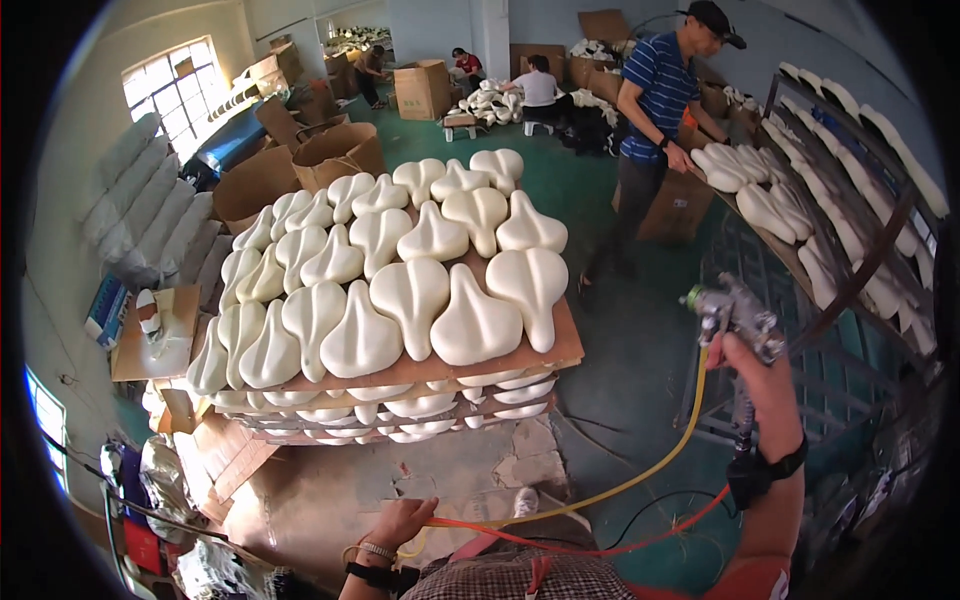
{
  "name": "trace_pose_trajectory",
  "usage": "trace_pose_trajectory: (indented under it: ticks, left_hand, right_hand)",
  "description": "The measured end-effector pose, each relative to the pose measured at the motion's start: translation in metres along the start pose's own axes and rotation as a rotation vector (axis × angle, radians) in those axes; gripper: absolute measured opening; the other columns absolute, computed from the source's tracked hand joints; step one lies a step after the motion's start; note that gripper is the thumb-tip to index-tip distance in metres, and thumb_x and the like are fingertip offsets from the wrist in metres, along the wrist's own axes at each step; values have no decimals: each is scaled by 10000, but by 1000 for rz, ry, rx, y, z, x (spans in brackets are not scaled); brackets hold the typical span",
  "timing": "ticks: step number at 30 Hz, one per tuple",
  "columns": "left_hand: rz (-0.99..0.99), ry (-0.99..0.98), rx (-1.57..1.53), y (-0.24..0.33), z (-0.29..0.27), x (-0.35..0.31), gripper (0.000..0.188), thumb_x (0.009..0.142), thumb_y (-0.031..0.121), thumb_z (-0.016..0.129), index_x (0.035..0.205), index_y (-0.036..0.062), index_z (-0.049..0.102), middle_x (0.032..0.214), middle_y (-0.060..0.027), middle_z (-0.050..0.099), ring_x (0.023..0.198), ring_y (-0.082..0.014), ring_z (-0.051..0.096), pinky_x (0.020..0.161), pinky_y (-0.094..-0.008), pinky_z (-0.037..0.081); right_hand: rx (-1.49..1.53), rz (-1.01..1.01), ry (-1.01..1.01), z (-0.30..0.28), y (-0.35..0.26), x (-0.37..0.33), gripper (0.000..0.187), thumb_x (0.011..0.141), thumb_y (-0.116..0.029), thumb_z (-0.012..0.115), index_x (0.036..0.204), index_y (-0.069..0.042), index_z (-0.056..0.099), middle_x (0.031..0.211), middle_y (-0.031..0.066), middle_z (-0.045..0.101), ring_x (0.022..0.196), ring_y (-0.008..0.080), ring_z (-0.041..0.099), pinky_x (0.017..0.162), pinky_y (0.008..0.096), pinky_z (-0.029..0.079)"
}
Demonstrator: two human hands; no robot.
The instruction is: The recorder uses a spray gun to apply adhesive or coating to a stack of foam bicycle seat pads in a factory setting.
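The metallic grey spray gun [740,312] has a green tip [691,297].

Wrapped bundles [150,215] lie stacked near a bright paned window [172,98].

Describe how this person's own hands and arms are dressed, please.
The left hand and right hand are both gloveless. The left wrist wears a pale, beaded-looking bracelet and a black strap. The right wrist has a black band with a dark, boxy piece. A red sleeve with some white shows farther up the right arm.
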State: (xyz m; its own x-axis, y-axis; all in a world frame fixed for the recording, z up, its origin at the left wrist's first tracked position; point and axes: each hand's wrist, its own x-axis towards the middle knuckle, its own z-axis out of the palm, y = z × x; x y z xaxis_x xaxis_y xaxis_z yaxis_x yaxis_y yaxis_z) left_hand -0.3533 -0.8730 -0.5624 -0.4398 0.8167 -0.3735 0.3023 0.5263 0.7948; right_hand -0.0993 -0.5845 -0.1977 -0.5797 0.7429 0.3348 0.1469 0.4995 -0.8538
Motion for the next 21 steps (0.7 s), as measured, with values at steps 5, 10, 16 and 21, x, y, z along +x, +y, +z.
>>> trace_pose_trajectory:
  ticks: [5,10,16,21]
  left_hand:
    - [260,-72,149,90,-14,8,465,891,478,506,793,62,690,705,-175,641,702,-365,627,639,-430,489]
    - [313,-104,208,116,-10,38,459,887,494,505,800,87,699,693,-160,643,694,-353,629,631,-435,497]
    - [230,-70,285,149,-8,58,462,894,470,509,804,60,701,676,-173,635,645,-371,615,619,-438,498]
    - [239,-154,309,184,-17,66,473,898,476,497,815,57,700,679,-186,632,652,-383,612,635,-450,498]
  right_hand:
    - [-38,71,-126,7,23,46,424,846,-73,627,1246,-11,499,835,21,585,647,89,559,625,251,496]
    - [-20,-34,-127,12,19,108,407,852,-74,624,1232,4,504,834,21,582,641,78,551,606,242,491]
    - [23,2,-227,-20,27,120,415,861,-73,609,1251,9,494,859,36,588,690,88,550,612,245,491]
    - [58,-43,-224,-38,37,141,424,859,-77,608,1257,9,487,888,40,588,710,91,556,626,249,499]
